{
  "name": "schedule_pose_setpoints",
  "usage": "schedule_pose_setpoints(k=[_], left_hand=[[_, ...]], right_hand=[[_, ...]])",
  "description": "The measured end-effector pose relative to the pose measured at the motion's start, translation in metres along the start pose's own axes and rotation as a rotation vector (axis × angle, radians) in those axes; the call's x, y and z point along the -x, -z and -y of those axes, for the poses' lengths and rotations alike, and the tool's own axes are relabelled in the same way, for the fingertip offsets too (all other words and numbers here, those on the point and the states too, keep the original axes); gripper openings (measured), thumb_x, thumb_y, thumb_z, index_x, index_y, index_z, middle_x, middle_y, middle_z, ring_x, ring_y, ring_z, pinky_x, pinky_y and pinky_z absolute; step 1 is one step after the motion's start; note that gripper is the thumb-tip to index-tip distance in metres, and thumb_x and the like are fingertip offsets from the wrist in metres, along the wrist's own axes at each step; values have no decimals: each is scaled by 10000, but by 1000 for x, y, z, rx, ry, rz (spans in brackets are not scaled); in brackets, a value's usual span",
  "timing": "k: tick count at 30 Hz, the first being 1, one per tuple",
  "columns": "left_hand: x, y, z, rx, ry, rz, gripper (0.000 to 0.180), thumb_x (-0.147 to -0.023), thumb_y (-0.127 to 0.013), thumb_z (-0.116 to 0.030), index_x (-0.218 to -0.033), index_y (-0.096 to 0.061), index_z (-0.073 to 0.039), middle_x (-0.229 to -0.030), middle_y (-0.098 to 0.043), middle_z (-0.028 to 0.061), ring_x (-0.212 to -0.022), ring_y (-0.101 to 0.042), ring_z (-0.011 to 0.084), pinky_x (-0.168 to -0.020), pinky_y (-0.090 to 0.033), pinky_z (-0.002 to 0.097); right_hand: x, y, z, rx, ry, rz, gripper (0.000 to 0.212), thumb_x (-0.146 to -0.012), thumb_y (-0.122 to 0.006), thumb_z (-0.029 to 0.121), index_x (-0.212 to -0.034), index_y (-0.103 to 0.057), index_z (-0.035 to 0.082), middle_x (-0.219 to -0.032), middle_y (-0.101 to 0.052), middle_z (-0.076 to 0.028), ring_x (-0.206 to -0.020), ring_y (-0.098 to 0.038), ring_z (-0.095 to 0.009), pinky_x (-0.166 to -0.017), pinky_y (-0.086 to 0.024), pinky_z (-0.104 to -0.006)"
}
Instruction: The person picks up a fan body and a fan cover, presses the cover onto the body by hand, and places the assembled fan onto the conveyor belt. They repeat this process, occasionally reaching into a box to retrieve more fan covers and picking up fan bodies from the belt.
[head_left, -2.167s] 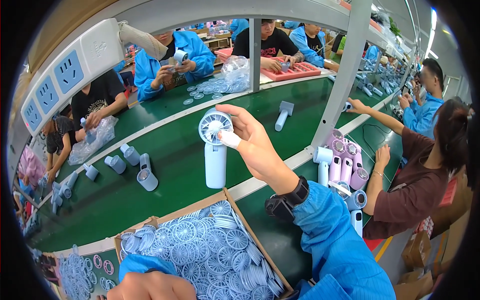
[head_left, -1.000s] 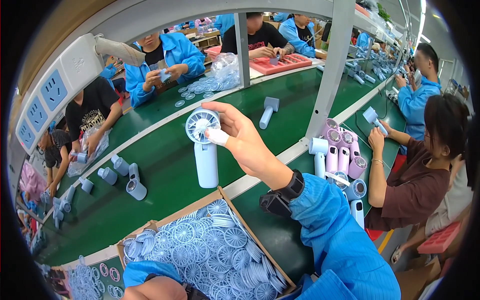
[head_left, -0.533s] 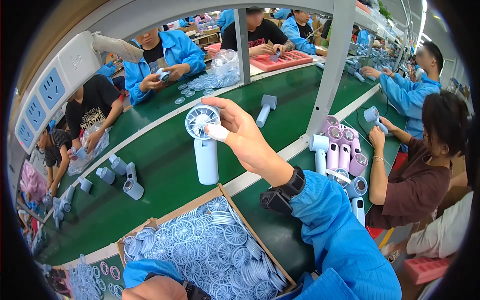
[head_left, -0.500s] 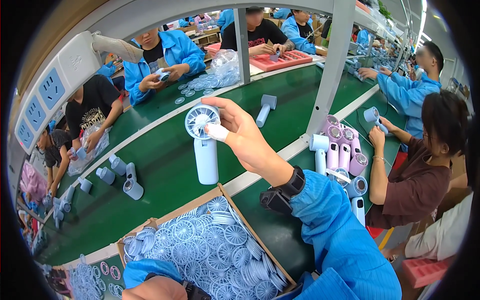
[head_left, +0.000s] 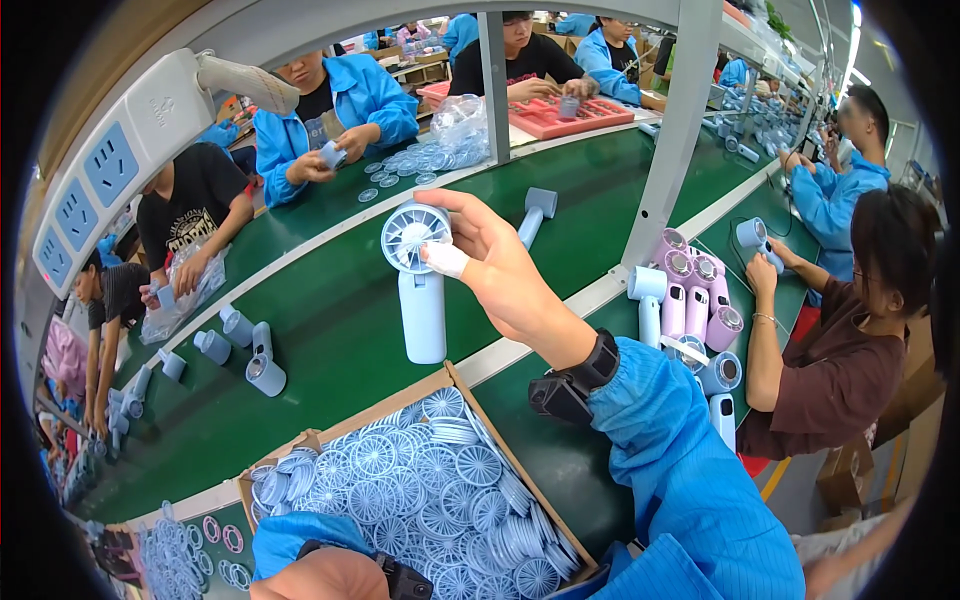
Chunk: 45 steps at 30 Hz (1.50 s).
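Note:
My right hand (head_left: 500,270) holds a light blue handheld fan (head_left: 423,315) by its round head above the green belt. The handle hangs straight down. My thumb, wrapped in white, presses on the front of the head, and my fingers curl round its rim. Spokes and a pale centre show in the head. At the lower edge is part of my left hand (head_left: 335,578), beside a blue sleeve and a black wrist strap; its fingers are hidden. Nearest to it is a cardboard box (head_left: 455,372) full of light blue round spoked grilles (head_left: 430,465).
More blue fans (head_left: 265,374) lie on the green belt (head_left: 330,330) at left, and one (head_left: 538,215) lies beyond my hand. Pink and blue fans (head_left: 690,300) are heaped at right near a co-worker in brown. A metal post (head_left: 670,140) and a power strip (head_left: 110,165) stand close.
The view has shifted slightly, so most things sit a little differently. My right hand keeps its grip on the fan. Across the belt, a co-worker in blue has turned the piece they hold.

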<state>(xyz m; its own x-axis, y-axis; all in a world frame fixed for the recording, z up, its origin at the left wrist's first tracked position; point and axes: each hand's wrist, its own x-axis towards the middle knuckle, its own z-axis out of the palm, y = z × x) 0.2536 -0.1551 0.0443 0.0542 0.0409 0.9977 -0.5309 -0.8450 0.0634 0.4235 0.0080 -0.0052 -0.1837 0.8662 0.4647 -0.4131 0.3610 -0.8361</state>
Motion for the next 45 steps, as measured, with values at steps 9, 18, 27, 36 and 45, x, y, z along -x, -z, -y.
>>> schedule_pose_setpoints(k=[9, 18, 27, 36, 45], left_hand=[[3, 4, -5, -42, 70, 12, 198, -798, -628, 67, -835, -472, -50, -906, -545, -14, -660, -616, 115, -589, -524, 173], [8, 3, -3, -82, 16, 24, 245, -778, -637, 91, -920, -480, -31, -922, -544, -7, -684, -619, 133, -576, -550, 183], [2, 5, 0, 0, 53, 82, 226, -784, -631, 90, -871, -484, -58, -893, -546, -12, -670, -614, 130, -555, -528, 184], [8, -10, -8, -135, 125, -102, 251, -769, -644, 80, -813, -468, -94, -777, -509, -55, -616, -590, 101, -499, -453, 154], [4, -23, -17, -220, 224, -243, 159, -859, -602, -64, -810, -459, -116, -693, -496, -34, -567, -549, 116, -505, -411, 187]], right_hand=[[0, 1, 0, -7, -3, 1, 525, -845, -653, 63, -1326, -444, 44, -1228, -549, -97, -1143, -519, -173, -1016, -386, -316], [-1, 2, -1, -2, 5, -9, 522, -842, -660, 67, -1319, -449, 41, -1219, -552, -95, -1138, -521, -170, -1008, -392, -312], [0, 3, -1, -9, 16, -9, 515, -848, -663, 82, -1317, -453, 47, -1206, -556, -94, -1128, -522, -167, -1003, -391, -311], [0, 4, -2, 8, 15, -20, 518, -845, -667, 81, -1316, -456, 50, -1195, -564, -92, -1129, -522, -169, -1002, -389, -306], [-2, -1, -3, 1, 18, -17, 515, -843, -657, 65, -1315, -453, 37, -1190, -569, -94, -1121, -528, -168, -999, -393, -311]])
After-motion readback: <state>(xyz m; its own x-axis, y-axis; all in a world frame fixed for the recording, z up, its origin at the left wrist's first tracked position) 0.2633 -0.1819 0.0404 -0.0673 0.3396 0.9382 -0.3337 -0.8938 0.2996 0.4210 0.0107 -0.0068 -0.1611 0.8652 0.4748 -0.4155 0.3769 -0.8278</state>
